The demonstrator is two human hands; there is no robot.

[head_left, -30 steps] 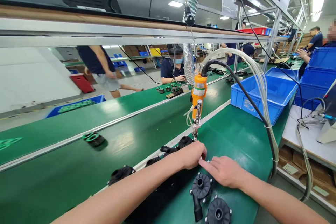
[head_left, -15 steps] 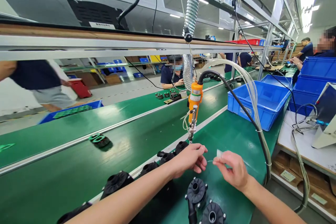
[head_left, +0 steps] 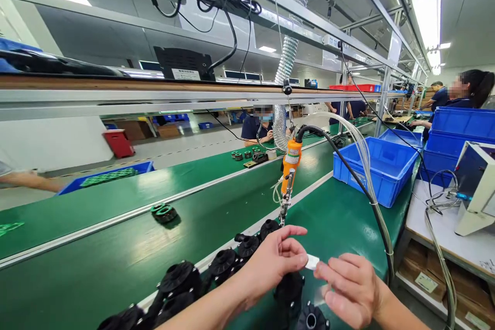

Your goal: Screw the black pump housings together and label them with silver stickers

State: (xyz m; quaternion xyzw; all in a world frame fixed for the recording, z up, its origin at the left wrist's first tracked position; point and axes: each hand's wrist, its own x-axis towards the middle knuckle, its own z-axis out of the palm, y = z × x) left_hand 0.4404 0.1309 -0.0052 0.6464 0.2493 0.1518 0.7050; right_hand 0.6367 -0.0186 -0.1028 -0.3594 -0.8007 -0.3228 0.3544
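A small white piece [head_left: 312,262] spans the gap between my two hands. My left hand [head_left: 280,258] pinches its left end between thumb and a finger, the other fingers stretched out. At its right end are the closed fingertips of my right hand [head_left: 350,286]. A blurred translucent scrap [head_left: 322,294] shows beside my right thumb; I cannot make out what it is. Under the hands stand black round pump housings [head_left: 311,318], one partly covered by my left hand. More black housings [head_left: 180,278] line the bench edge to the left.
An orange power screwdriver [head_left: 291,162] hangs just beyond my hands, its hose and cables curving right. A blue bin [head_left: 373,170] stands at right, with stacked blue crates [head_left: 460,129] behind. A green-and-black ring part [head_left: 164,212] lies on the green belt [head_left: 96,263]. People work farther back.
The white piece, earlier in my right hand's fingers, now sits between both hands. My hands have come closer together and lower in the picture. The view has tilted up.
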